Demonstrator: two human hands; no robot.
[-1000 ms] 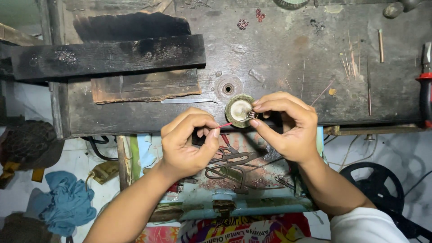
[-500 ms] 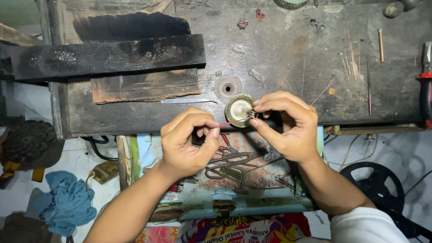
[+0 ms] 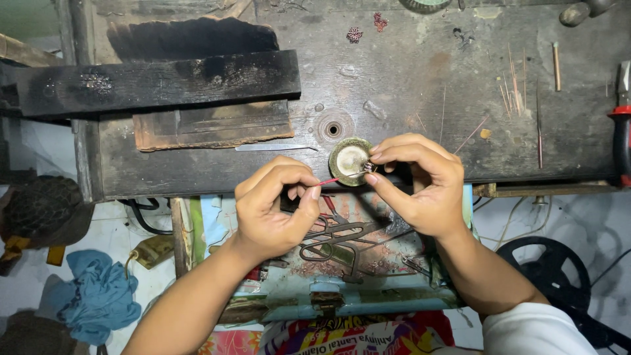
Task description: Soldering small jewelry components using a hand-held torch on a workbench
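My left hand (image 3: 273,207) pinches a thin red wire (image 3: 330,181) between thumb and forefinger, just below the edge of a dark, worn wooden workbench (image 3: 407,79). My right hand (image 3: 420,184) pinches a tiny dark piece (image 3: 368,168) at the wire's other end, held over a small round brass dish (image 3: 348,160) on the bench's front edge. The two hands are a few centimetres apart, joined by the wire.
A charred wooden block (image 3: 158,82) and a flat metal blade (image 3: 273,147) lie on the bench's left. Thin wires (image 3: 516,95) and red-handled pliers (image 3: 621,135) are at right. Below, an open drawer (image 3: 355,263) holds pliers and scraps. Blue cloth (image 3: 98,296) lies on the floor.
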